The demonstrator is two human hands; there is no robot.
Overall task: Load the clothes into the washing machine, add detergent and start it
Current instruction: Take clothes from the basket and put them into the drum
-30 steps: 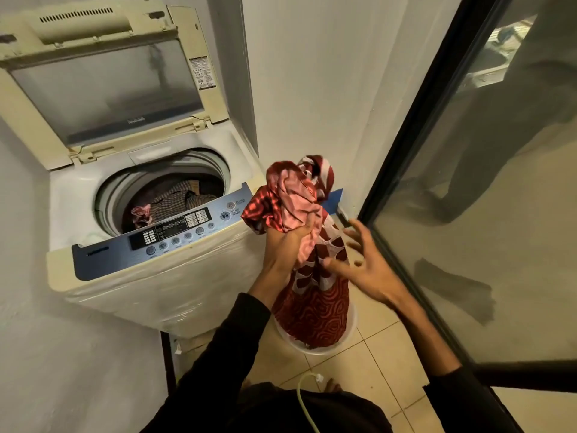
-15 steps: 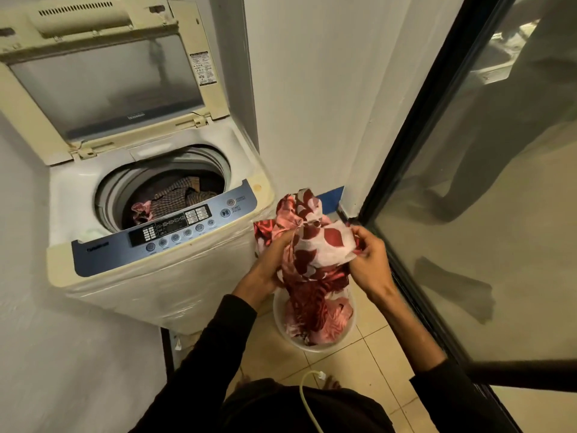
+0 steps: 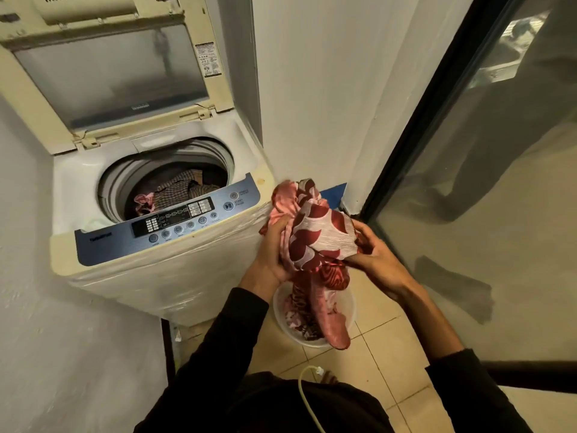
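1. The left hand and the right hand both grip one red and white patterned cloth, bunched between them.
2. Its long tail hangs down into the white basin on the floor, right of the washing machine.
3. To do this step well, I think it is better to gather the hanging tail first, then carry the bundle left over the open drum, where checked clothes already lie.

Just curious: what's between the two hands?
In the head view, the bunched red-and-white cloth sits between the left hand and the right hand; both grip it.
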